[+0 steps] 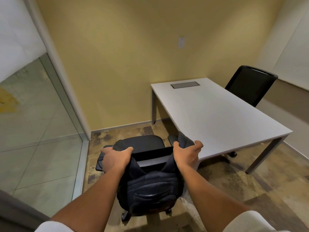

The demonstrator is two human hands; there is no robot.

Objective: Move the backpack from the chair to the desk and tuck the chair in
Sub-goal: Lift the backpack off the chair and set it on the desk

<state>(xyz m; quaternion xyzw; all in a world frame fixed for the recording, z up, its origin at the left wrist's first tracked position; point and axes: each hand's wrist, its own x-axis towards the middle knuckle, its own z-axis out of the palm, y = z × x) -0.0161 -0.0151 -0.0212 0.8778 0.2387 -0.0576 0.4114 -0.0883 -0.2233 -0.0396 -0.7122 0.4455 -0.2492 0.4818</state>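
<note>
Head view: both hands, left hand (115,159) and right hand (186,155), each grip pinching the backpack (150,185) top, bag at the chair (143,144) beside the surface (217,114). Lift step; next needs carrying it rightward onto the surface.

No readable text, labels or numbers anywhere.

left hand (115,158): fingers curled shut, thumb pointing inward, knuckles up | right hand (187,154): closed likewise, thumb out to the side | both forearms bare, stretched forward side by side, white sleeves pushed back behind each grip
</note>
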